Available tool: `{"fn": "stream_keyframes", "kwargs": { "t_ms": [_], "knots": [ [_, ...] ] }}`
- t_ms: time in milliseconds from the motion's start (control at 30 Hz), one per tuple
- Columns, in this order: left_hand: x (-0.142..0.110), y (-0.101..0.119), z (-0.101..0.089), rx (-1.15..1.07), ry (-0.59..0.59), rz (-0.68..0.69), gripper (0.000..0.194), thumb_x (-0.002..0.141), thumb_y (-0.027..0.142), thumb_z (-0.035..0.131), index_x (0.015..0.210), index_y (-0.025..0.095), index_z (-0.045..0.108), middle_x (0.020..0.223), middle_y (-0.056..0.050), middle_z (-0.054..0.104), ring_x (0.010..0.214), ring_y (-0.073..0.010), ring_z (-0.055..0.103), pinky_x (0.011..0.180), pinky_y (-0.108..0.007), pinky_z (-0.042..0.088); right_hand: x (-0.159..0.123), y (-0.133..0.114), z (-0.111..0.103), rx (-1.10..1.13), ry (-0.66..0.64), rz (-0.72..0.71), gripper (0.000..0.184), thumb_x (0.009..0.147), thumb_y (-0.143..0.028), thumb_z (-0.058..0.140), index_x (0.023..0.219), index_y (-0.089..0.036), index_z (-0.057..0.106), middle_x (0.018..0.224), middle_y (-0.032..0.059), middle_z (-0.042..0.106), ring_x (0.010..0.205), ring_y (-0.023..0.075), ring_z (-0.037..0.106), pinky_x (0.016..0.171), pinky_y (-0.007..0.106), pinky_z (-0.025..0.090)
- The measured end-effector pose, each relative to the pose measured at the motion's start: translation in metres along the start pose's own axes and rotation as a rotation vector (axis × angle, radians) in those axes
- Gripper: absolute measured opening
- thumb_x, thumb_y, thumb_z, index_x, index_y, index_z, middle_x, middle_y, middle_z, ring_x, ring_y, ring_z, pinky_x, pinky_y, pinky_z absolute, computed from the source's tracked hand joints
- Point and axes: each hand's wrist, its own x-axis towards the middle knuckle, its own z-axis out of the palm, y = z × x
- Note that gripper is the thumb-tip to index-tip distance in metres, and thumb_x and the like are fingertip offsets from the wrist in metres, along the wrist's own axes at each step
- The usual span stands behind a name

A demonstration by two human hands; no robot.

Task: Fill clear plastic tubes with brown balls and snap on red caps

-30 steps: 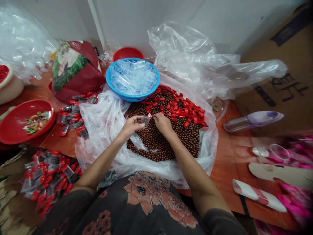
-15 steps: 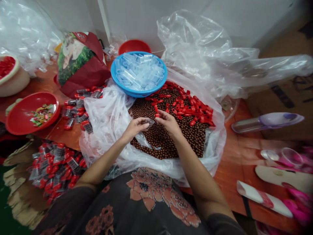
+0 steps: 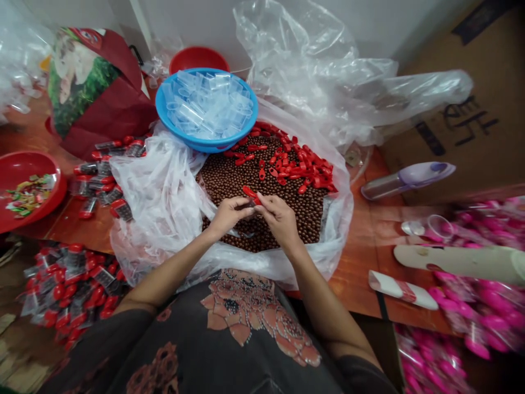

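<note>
Over a plastic-lined heap of small brown chocolate balls [image 3: 229,175], my two hands meet at their fingertips. My right hand [image 3: 279,219] is closed with thumb and fingers on a red plastic cap [image 3: 251,193], whose tab sticks up to the left. Pinched in my left hand [image 3: 230,215] is a small clear plastic tube, mostly hidden behind the fingers, right against the cap. More red caps [image 3: 315,169] lie scattered on the far side of the balls. Just beyond stands a blue basin [image 3: 205,145] heaped with clear tubes [image 3: 205,106].
Filled tubes with red caps [image 3: 74,284] are piled at the lower left, with others [image 3: 96,180] on the table. A red bowl [image 3: 57,189] holds small colourful pieces. At right lie a lilac-handled scoop [image 3: 410,179], a white roll [image 3: 402,290] and pink-capped packs [image 3: 488,306].
My right hand has brought the red cap to the tube in my left hand, and the fingertips now meet. The view has swung to the right.
</note>
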Motion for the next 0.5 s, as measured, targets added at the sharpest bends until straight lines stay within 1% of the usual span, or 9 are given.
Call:
{"fn": "stream_keyframes", "kwargs": {
  "t_ms": [100, 200, 267, 300, 333, 367, 433, 467, 500],
  "knots": [
    [-0.002, -0.002, 0.006, -0.086, 0.010, -0.027, 0.029, 0.075, 0.032, 0.073, 0.100, 0.018, 0.076, 0.098, -0.003, 0.073, 0.092, -0.0192, 0.065, 0.089, -0.032, 0.049, -0.008, -0.004, 0.001, -0.147, -0.043, -0.077, 0.047, 0.092, -0.039, 0.057, 0.138, -0.032, 0.051, 0.118, 0.0055, 0.065, 0.110, 0.0223, 0.058, 0.098, 0.042, 0.046],
    [-0.001, -0.003, 0.009, -0.176, 0.027, -0.038, 0.032, 0.076, 0.034, 0.073, 0.103, 0.017, 0.075, 0.102, -0.004, 0.073, 0.098, -0.0194, 0.064, 0.092, -0.032, 0.049, -0.014, -0.006, 0.003, -0.182, -0.105, -0.109, 0.059, 0.092, -0.046, 0.055, 0.146, -0.029, 0.040, 0.139, 0.0081, 0.055, 0.128, 0.0251, 0.049, 0.108, 0.046, 0.039],
    [0.000, -0.004, 0.010, -0.261, 0.047, -0.090, 0.039, 0.073, 0.037, 0.076, 0.106, 0.016, 0.073, 0.103, -0.005, 0.072, 0.093, -0.0195, 0.064, 0.084, -0.032, 0.053, -0.016, -0.002, 0.003, -0.120, -0.135, -0.101, 0.061, 0.096, -0.046, 0.046, 0.152, -0.029, 0.027, 0.147, 0.0078, 0.048, 0.134, 0.0234, 0.044, 0.110, 0.046, 0.037],
    [0.001, -0.004, 0.009, -0.300, 0.055, -0.126, 0.042, 0.071, 0.038, 0.077, 0.106, 0.016, 0.072, 0.102, -0.006, 0.072, 0.090, -0.0195, 0.065, 0.078, -0.032, 0.055, -0.016, 0.003, 0.002, -0.091, -0.120, -0.074, 0.059, 0.098, -0.044, 0.040, 0.153, -0.029, 0.022, 0.148, 0.0077, 0.047, 0.134, 0.0219, 0.045, 0.110, 0.044, 0.038],
    [0.001, -0.004, 0.009, -0.330, 0.057, -0.158, 0.043, 0.070, 0.040, 0.078, 0.105, 0.015, 0.071, 0.101, -0.006, 0.072, 0.086, -0.0195, 0.065, 0.072, -0.032, 0.056, -0.015, 0.009, 0.000, -0.089, -0.079, -0.036, 0.056, 0.100, -0.041, 0.035, 0.153, -0.028, 0.021, 0.147, 0.0080, 0.048, 0.132, 0.0209, 0.047, 0.108, 0.043, 0.040],
    [0.001, -0.004, 0.008, -0.350, 0.057, -0.178, 0.043, 0.069, 0.040, 0.078, 0.103, 0.014, 0.071, 0.099, -0.007, 0.071, 0.084, -0.0195, 0.065, 0.069, -0.032, 0.057, -0.014, 0.016, -0.003, -0.128, -0.024, 0.010, 0.052, 0.101, -0.038, 0.031, 0.151, -0.025, 0.027, 0.144, 0.0089, 0.051, 0.129, 0.0210, 0.049, 0.106, 0.042, 0.041],
    [0.001, -0.004, 0.006, -0.374, 0.053, -0.190, 0.042, 0.068, 0.041, 0.079, 0.099, 0.013, 0.070, 0.097, -0.007, 0.071, 0.084, -0.0197, 0.065, 0.066, -0.032, 0.058, -0.011, 0.034, -0.009, -0.319, 0.048, 0.092, 0.044, 0.100, -0.033, 0.033, 0.138, -0.019, 0.049, 0.133, 0.0120, 0.059, 0.119, 0.0241, 0.053, 0.101, 0.042, 0.043],
    [0.000, -0.003, 0.005, -0.382, 0.048, -0.193, 0.042, 0.068, 0.040, 0.079, 0.099, 0.013, 0.070, 0.097, -0.007, 0.071, 0.085, -0.0198, 0.065, 0.066, -0.032, 0.058, -0.009, 0.042, -0.013, -0.441, 0.033, 0.116, 0.040, 0.099, -0.030, 0.036, 0.128, -0.017, 0.060, 0.125, 0.0133, 0.063, 0.113, 0.0258, 0.055, 0.098, 0.043, 0.043],
    [0.000, -0.003, 0.004, -0.388, 0.041, -0.199, 0.042, 0.068, 0.040, 0.080, 0.099, 0.014, 0.069, 0.097, -0.007, 0.071, 0.085, -0.0197, 0.066, 0.066, -0.032, 0.059, -0.007, 0.051, -0.016, -0.548, -0.011, 0.128, 0.037, 0.098, -0.028, 0.038, 0.118, -0.016, 0.066, 0.116, 0.0136, 0.066, 0.106, 0.0265, 0.055, 0.095, 0.042, 0.044]
  ]
}}
